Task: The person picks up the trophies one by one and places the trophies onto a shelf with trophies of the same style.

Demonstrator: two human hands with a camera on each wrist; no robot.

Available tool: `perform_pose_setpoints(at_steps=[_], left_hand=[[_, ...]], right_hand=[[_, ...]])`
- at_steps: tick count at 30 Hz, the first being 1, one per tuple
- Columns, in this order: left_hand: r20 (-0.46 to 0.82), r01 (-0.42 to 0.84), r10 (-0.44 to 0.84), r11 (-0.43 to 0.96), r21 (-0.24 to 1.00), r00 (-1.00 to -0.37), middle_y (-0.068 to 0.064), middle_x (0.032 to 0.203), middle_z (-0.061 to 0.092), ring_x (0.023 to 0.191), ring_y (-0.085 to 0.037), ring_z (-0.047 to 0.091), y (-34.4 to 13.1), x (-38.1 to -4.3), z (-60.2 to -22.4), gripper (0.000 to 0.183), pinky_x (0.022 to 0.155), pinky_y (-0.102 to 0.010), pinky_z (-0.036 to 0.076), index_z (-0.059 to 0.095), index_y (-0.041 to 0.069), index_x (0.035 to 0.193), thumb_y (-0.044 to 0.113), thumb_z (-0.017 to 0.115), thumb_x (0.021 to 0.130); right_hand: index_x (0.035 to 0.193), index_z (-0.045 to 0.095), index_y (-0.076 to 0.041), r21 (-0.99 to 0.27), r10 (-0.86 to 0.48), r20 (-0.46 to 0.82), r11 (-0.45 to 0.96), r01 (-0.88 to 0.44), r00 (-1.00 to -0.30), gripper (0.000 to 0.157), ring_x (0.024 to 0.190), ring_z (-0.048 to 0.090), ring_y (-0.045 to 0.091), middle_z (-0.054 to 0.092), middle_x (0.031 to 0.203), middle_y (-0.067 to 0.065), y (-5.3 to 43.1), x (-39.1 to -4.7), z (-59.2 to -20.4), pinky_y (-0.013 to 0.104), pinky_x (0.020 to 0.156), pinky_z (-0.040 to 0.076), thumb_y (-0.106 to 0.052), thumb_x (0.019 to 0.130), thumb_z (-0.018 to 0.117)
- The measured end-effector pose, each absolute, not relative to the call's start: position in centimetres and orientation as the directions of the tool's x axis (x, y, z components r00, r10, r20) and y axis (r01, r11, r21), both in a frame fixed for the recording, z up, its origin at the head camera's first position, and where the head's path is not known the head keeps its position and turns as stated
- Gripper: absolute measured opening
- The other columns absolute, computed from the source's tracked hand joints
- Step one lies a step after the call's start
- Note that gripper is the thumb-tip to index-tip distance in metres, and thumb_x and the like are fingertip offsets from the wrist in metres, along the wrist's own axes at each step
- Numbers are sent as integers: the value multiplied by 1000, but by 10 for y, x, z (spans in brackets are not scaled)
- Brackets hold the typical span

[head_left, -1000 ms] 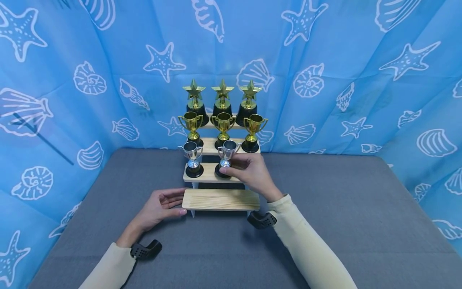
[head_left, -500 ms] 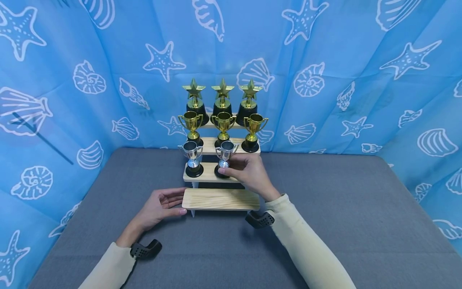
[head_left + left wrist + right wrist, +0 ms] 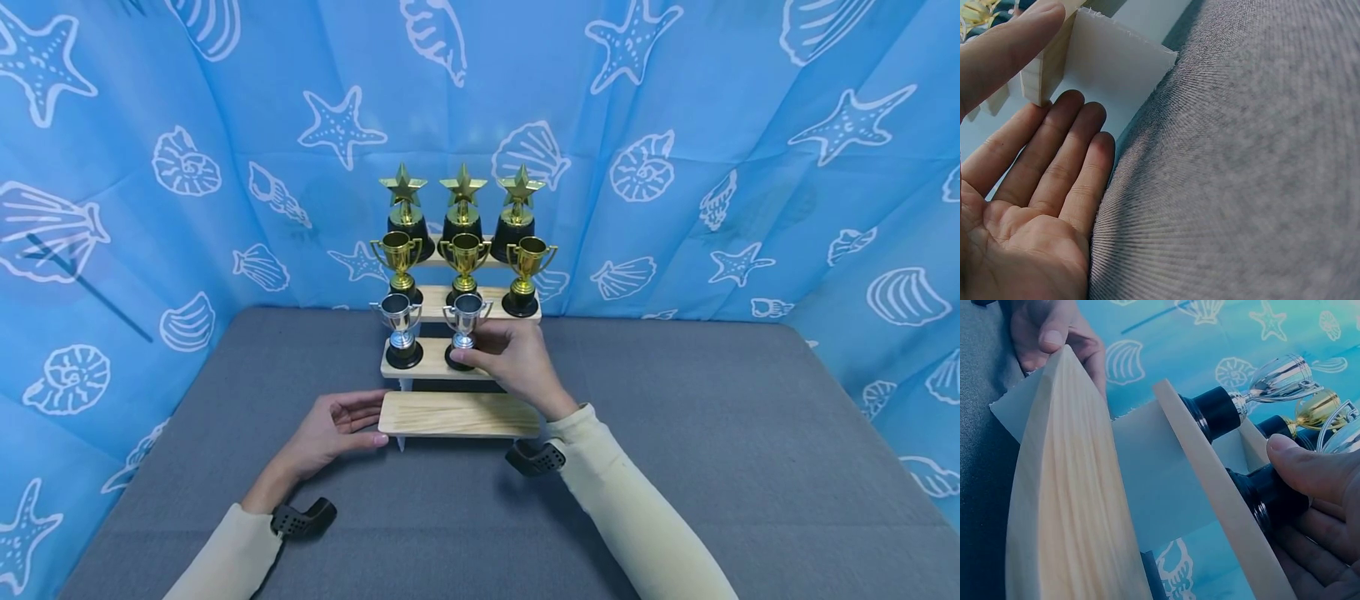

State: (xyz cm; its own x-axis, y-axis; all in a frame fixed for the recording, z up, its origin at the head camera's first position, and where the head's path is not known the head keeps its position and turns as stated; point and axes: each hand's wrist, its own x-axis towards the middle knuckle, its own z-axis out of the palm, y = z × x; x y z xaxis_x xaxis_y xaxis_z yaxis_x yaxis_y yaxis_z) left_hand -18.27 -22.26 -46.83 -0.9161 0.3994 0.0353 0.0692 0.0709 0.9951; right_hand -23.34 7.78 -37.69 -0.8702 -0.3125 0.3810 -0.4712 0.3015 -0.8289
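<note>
A silver trophy cup (image 3: 465, 315) on a black base stands upright on the second-lowest step of a wooden tiered stand (image 3: 459, 415). My right hand (image 3: 517, 358) pinches it near its base between thumb and fingers; in the right wrist view the thumb lies along the black base (image 3: 1275, 494). To its left on that step stands another silver trophy cup (image 3: 401, 321). At the lowest step's left end is my left hand (image 3: 333, 429), its fingers extended and its thumb near the front corner. The left wrist view has those fingers (image 3: 1063, 162) beside the stand's white side support (image 3: 1116, 62).
Several gold trophies fill the upper steps: gold cups (image 3: 463, 254) on the third step and gold star trophies (image 3: 462, 192) on the top one. A grey cloth (image 3: 675, 433) covers the table. Behind the stand hangs a blue curtain (image 3: 570, 83) with white shells and starfish.
My right hand has shifted slightly left with the silver trophy cup, which moved a little closer to the other silver cup on the same step. The left hand has stayed in place.
</note>
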Motion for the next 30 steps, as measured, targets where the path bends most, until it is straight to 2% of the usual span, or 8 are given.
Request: perform_pose_setpoints(at_steps=[13,24,30], left_hand=[[28,61,401,71,996,-916,-33,144,49,126,-26,60,-222,-182,-467,69,106,-33,50,45,-13,143,0,79,85],[38,68,407,59,996,-913,-34,144,48,121,-16,62,-222,-181,-467,69,105,-31,51,44,-14,143,-3,78,84],[43,72,407,57,996,-913,-34,144,48,121,-14,62,-222,-181,-467,68,105,-31,51,44,-14,143,-3,78,85]], right_hand=[[107,78,-3,-819,-284,385,333,-467,-878,30,89,74,15,77,102,6,75,-232,-377,23,79,62,-14,81,88],[112,76,-2,-827,-303,361,333,-453,-882,35,93,74,16,76,104,6,79,-228,-375,25,82,62,-15,81,87],[111,77,-5,-823,-305,363,338,-457,-880,34,92,73,16,76,105,5,80,-227,-374,26,82,62,-17,80,88]])
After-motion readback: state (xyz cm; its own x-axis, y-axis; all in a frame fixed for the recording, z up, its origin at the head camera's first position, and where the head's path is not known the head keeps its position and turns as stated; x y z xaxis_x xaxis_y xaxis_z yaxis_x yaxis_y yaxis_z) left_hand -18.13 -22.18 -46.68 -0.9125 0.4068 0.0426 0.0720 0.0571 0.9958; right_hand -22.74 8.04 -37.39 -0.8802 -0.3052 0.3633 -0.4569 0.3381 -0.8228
